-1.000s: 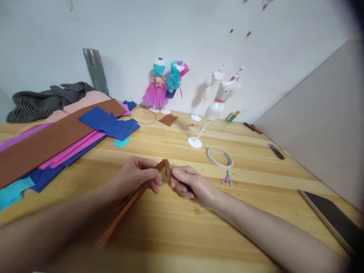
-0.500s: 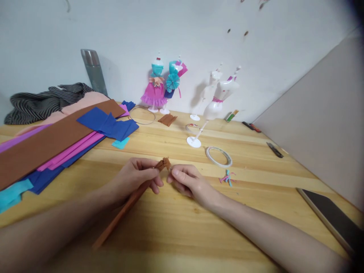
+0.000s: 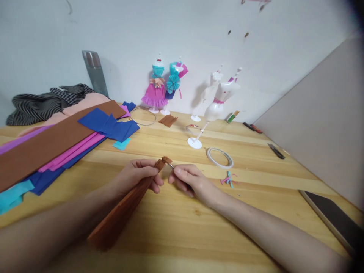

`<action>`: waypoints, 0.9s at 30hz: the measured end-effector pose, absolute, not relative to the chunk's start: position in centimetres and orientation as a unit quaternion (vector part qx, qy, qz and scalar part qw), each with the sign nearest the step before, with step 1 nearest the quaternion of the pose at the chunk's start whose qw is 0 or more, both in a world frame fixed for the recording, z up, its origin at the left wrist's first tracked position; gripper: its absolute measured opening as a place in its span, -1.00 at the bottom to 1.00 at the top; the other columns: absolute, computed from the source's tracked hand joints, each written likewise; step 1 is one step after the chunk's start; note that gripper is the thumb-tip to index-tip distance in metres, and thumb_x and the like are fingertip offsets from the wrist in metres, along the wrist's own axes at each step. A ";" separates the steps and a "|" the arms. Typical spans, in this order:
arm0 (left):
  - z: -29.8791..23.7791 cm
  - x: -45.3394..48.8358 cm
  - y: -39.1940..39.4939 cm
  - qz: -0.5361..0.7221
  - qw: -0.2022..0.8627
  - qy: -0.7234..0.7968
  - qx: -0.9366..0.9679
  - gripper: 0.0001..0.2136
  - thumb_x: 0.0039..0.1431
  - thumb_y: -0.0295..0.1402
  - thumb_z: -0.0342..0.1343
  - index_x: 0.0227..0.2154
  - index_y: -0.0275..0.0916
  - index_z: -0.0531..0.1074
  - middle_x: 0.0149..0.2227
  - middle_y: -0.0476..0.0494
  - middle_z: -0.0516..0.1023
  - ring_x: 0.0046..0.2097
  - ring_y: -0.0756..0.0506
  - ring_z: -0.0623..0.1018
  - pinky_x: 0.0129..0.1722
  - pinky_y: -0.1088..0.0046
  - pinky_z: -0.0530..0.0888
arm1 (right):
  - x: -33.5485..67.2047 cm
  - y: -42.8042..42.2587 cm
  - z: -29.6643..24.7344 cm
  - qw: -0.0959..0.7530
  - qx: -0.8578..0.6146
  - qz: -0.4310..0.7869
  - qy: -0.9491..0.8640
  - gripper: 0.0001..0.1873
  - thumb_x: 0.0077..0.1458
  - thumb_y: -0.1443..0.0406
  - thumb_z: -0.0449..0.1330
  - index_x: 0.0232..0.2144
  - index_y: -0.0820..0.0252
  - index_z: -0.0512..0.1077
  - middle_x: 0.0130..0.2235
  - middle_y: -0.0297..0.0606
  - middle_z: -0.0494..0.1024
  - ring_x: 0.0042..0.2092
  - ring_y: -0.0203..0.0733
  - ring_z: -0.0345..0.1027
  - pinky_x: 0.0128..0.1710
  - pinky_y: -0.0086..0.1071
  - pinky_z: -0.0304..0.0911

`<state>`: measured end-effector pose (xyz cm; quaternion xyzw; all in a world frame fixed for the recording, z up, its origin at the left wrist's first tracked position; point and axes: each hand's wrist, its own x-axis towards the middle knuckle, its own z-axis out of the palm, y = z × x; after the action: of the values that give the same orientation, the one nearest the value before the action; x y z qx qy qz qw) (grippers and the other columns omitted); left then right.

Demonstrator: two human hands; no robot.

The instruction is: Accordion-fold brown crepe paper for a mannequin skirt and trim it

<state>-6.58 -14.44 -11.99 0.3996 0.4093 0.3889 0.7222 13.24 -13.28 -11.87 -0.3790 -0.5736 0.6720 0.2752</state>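
My left hand [image 3: 139,175] pinches a strip of brown crepe paper [image 3: 121,212] near its narrow, gathered upper end. From there the paper hangs down toward me and fans out wider below the wrist. Close by on the right, my right hand [image 3: 189,180] is closed around a slim metal tool [image 3: 170,165]. Its silver tip touches the ruffled top of the paper; the rest is hidden in my fingers, so its kind cannot be told.
Sheets of coloured crepe paper [image 3: 51,153] lie at left. Dressed mannequins [image 3: 155,93] and a bare white mannequin [image 3: 214,110] stand behind. A tape roll [image 3: 209,153], paper scraps [image 3: 229,180], a cutter [image 3: 275,151] and a dark flat device [image 3: 332,218] are at right.
The lower part of the brown paper has spread wider. The silver tip of the tool now shows more clearly at the paper's top. Both hands have stayed nearly in place.
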 end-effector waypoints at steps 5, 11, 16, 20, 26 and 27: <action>-11.9 -6.3 -14.7 0.392 0.717 0.410 0.405 -0.82 -0.13 -0.35 0.26 -0.44 -0.34 0.55 -0.58 -0.09 0.57 -0.60 0.02 0.50 -0.54 0.57 0.42 | 13.1 -13.4 -11.9 0.256 -0.404 0.613 -0.629 -0.44 0.02 -0.15 0.09 -0.48 0.27 0.38 -0.70 -0.53 0.11 -0.68 -0.45 -0.10 -0.66 -0.45 -0.24; -12.1 -6.5 -14.4 0.408 0.715 0.434 0.366 -0.79 -0.19 -0.33 0.28 -0.45 -0.33 0.54 -0.58 -0.08 0.58 -0.60 0.02 0.50 -0.55 0.57 0.41 | 13.1 -13.6 -12.1 0.249 -0.408 0.600 -0.642 -0.41 0.01 -0.19 0.06 -0.48 0.25 0.37 -0.69 -0.52 0.10 -0.66 -0.43 -0.08 -0.65 -0.44 -0.21; -12.1 -6.3 -14.6 0.404 0.715 0.439 0.365 -0.77 -0.20 -0.32 0.29 -0.43 -0.35 0.54 -0.57 -0.10 0.58 -0.58 0.00 0.52 -0.51 0.54 0.44 | 12.9 -13.7 -12.0 0.251 -0.416 0.553 -0.677 -0.40 0.03 -0.19 0.06 -0.50 0.26 0.39 -0.67 -0.49 0.13 -0.63 -0.42 -0.07 -0.62 -0.44 -0.20; -11.7 -6.0 -15.1 0.396 0.714 0.434 0.382 -0.79 -0.19 -0.32 0.28 -0.46 -0.35 0.53 -0.56 -0.09 0.57 -0.57 0.00 0.52 -0.48 0.51 0.46 | 12.9 -13.6 -12.1 0.265 -0.415 0.571 -0.658 -0.41 0.03 -0.18 0.06 -0.50 0.25 0.38 -0.68 -0.51 0.09 -0.63 -0.42 -0.09 -0.62 -0.44 -0.21; -11.4 -5.8 -15.2 0.404 0.698 0.439 0.397 -0.81 -0.16 -0.34 0.25 -0.44 -0.33 0.55 -0.58 -0.07 0.57 -0.57 0.01 0.51 -0.49 0.51 0.46 | 12.8 -13.6 -12.1 0.273 -0.411 0.598 -0.632 -0.44 0.02 -0.17 0.08 -0.51 0.23 0.36 -0.69 -0.51 0.10 -0.66 -0.42 -0.10 -0.64 -0.43 -0.23; -11.4 -5.8 -15.2 0.401 0.696 0.440 0.402 -0.82 -0.16 -0.35 0.25 -0.44 -0.33 0.55 -0.58 -0.07 0.57 -0.57 0.01 0.51 -0.49 0.51 0.46 | 12.8 -13.6 -12.1 0.272 -0.409 0.596 -0.635 -0.44 0.02 -0.17 0.07 -0.51 0.23 0.36 -0.69 -0.51 0.09 -0.66 -0.42 -0.10 -0.64 -0.43 -0.23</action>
<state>-5.82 -15.18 -11.42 0.4019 0.4403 0.4009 0.6957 12.83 -13.62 -12.11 -0.4086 -0.6354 0.5958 0.2725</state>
